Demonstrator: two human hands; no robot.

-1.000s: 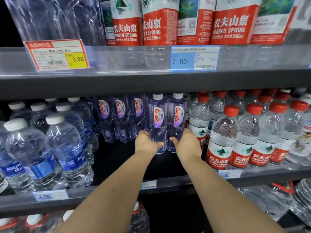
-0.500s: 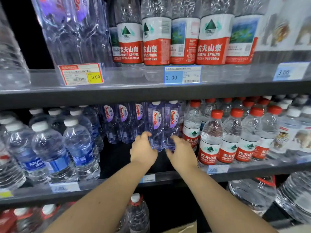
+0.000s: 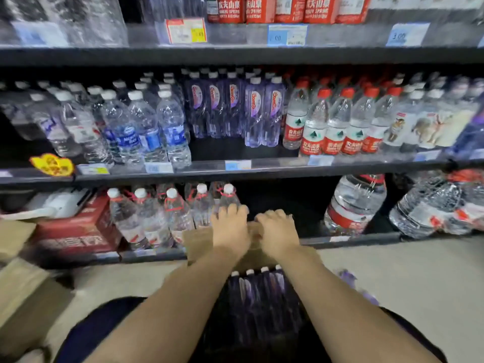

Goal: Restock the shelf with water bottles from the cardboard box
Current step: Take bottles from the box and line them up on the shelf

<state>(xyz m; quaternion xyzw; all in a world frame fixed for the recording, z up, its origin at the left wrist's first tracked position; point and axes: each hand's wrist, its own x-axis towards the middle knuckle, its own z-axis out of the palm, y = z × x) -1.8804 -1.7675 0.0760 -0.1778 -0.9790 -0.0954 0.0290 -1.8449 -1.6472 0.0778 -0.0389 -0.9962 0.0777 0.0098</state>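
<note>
Grip state could not be confirmed for either hand, because motion blur hid the fingers. Positioned side by side, palms down, the left hand [image 3: 230, 229] and the right hand [image 3: 278, 231] lay over the far flap of the brown cardboard box [image 3: 199, 243], fingers bent downward. Whether they pinched the flap or merely touched it could not be told. Neither hand held a bottle.

Task item location: slim purple-tinted plastic water bottles with white caps [image 3: 258, 292] stood packed upright in the box, directly below the forearms. At least four caps showed in the front row, so the box appeared far from empty.

Shelf status: matching purple bottles [image 3: 263, 116] stood on the dark metal middle shelf [image 3: 275, 167], between the blue-labelled clear bottles [image 3: 149, 132] and the red-capped clear bottles [image 3: 337, 127]. Two stood forward of the rest, and bare shelf surface showed in front of the three bottles to their left.

Assessment: restocking appeared partly complete. Front positions in the purple section were left to fill, and the next bottles were not yet picked up.
</note>
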